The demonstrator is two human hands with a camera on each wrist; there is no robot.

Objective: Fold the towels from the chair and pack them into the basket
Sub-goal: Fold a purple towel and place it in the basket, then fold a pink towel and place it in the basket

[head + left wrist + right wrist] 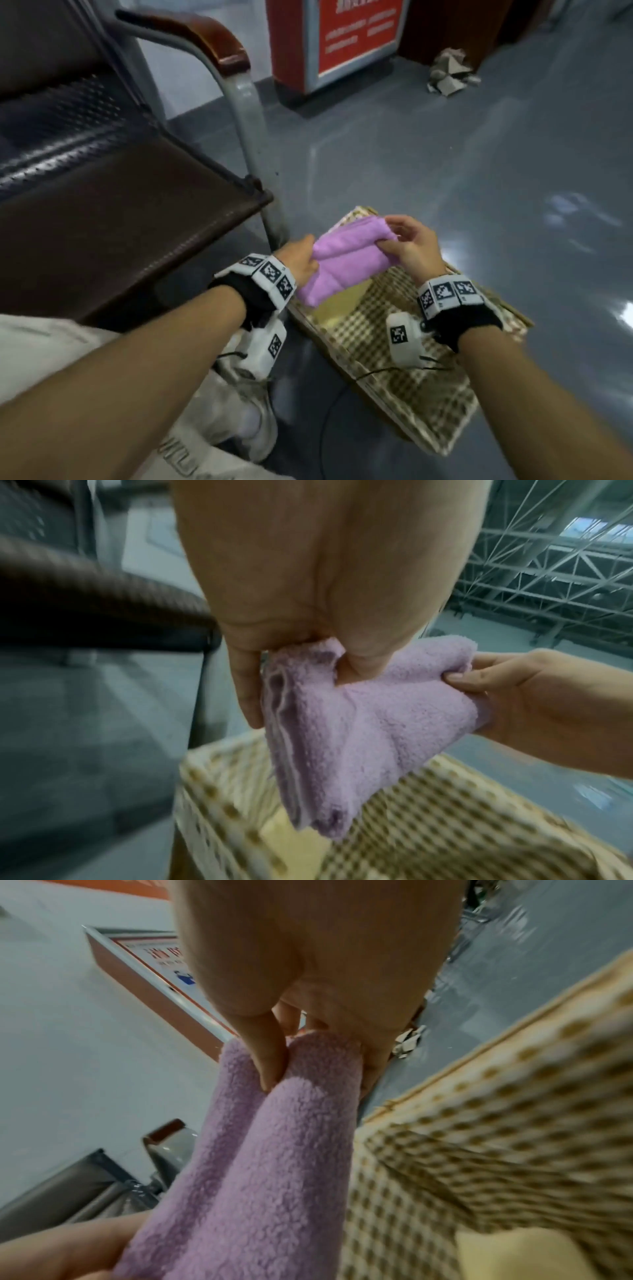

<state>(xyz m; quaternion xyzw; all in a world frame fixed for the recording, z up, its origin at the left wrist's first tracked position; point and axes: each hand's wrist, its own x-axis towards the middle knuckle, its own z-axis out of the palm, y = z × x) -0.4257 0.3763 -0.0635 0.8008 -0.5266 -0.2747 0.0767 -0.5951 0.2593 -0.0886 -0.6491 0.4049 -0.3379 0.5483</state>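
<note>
towel (346, 260) | both hands pinch it over basket (428, 404) | basket contents blurred

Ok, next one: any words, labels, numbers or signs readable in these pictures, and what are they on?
Red sign board: rows of pale characters, too blurred to read.
Same board in the right wrist view: red characters and a small blue figure, unreadable.
Trouser leg: grey letters, cut off and blurred, not readable.
Wrist bands: black-and-white coded squares, no words.
Purple towel and checked basket: no text.
</note>
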